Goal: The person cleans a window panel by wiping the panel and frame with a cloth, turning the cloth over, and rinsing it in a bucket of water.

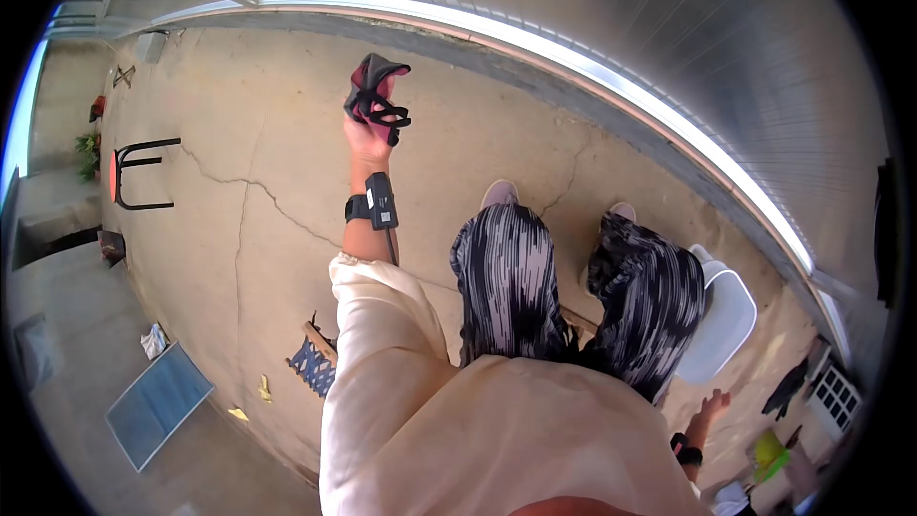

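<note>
My left hand (367, 138) is stretched out ahead over the floor. It is closed around a grey and maroon cloth item with black straps (376, 96), whose exact kind I cannot make out. A black box-shaped device (380, 201) is strapped to that wrist. My right hand (713, 407) hangs low at my right side with its fingers apart and nothing in it. A black band (688, 452) circles the right wrist. Close by that hand is a white plastic container or seat (721, 320), beside my right leg.
The cracked concrete floor (287, 134) meets a metal wall (669, 48). An orange-topped stool (115, 177) lies on its side at the left. Nearer are a folding stool with blue webbing (313, 363) and a blue framed panel (159, 406). A white grid-like item (837, 399) is at the right.
</note>
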Demonstrator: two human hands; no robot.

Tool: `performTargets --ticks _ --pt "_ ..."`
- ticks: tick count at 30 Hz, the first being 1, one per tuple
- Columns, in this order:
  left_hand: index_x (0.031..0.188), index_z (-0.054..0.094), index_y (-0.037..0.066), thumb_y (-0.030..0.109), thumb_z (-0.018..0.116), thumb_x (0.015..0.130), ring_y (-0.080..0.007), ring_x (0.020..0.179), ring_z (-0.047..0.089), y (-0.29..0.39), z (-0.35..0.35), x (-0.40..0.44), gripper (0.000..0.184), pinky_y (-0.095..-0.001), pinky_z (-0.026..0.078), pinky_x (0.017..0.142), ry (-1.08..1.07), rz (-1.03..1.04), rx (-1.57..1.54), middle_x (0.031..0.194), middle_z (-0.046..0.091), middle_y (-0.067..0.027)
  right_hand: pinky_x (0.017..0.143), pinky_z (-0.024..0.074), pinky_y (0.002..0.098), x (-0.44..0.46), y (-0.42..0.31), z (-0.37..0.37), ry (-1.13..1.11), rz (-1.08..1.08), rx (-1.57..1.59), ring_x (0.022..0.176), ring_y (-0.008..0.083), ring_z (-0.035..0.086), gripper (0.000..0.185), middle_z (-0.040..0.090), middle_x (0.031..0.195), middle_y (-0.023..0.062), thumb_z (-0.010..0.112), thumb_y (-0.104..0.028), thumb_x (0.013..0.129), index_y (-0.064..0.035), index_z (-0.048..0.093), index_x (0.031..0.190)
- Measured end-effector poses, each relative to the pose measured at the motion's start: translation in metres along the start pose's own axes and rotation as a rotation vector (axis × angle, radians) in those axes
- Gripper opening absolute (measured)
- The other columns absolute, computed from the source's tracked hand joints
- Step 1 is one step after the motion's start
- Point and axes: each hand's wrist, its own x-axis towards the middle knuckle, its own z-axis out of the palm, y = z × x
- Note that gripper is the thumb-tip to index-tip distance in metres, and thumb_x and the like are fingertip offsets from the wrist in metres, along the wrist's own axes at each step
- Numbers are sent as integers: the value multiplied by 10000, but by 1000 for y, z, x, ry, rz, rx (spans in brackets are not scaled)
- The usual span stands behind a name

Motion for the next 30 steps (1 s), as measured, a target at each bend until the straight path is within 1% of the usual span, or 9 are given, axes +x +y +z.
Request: performTargets --ticks 5,7,8,12,15,17,20,27,30 --pt "1292 340 -1 371 432 911 -174 745 546 -12 -2 21 540 -294 485 599 75 12 -112 1194 477 -219 919 369 440 -9 0 -13 35 3 -84 1258 243 340 656 303 1412 76 537 -172 744 -106 302 1353" --pt "1182 423 -33 279 521 879 -156 701 544 -10 -18 37 446 -272 474 564 209 109 62 1036 550 -169 906 378 442 -15 -2 -26 56 43 -141 1252 250 345 657 304 1412 75 530 -175 740 -108 303 1353" --pt "1097 465 -34 140 594 816 -161 690 554 -9 -25 49 355 -262 471 571 305 164 96 905 570 -129 901 381 442 -19 -4 -29 55 53 -150 1248 255 347 657 305 1411 76 528 -178 738 -107 303 1351" --pt "968 539 5 27 591 764 -173 636 564 24 -48 114 211 -254 466 564 570 253 288 776 585 -75 893 377 514 -24 -5 -34 98 7 -144 1189 297 372 647 355 1341 100 533 -165 745 -105 304 1347" --pt "1020 547 14 7 583 761 -195 725 594 49 -47 142 261 -293 492 628 584 413 581 858 603 -81 891 372 510 -25 -6 -40 131 29 -163 1202 288 358 655 351 1349 70 535 -173 740 -127 300 1350" --pt "1050 536 5 -4 577 759 -213 775 602 61 -51 156 294 -317 501 665 739 560 605 919 603 -101 870 378 492 -22 -8 -41 119 35 -150 1200 273 360 647 341 1366 29 530 -167 742 -155 304 1348" --pt "1081 516 2 -9 576 758 -215 775 607 75 -59 167 329 -321 510 662 792 550 666 940 599 -111 893 369 438 -36 -24 -37 105 50 -220 1249 252 343 646 287 1427 61 492 -153 750 -140 288 1363" --pt "1048 532 37 56 599 774 -184 700 608 73 -71 185 282 -297 516 598 705 505 778 890 595 -86 907 376 450 -36 -31 -68 147 50 -317 1252 256 340 631 288 1427 60 488 -163 754 -143 297 1355" --pt "1178 530 10 12 584 747 -173 754 608 60 -72 189 434 -272 506 638 704 447 929 962 606 -93 907 381 451 -38 -34 -68 109 43 -311 1254 261 337 628 285 1428 64 493 -170 757 -139 298 1353"
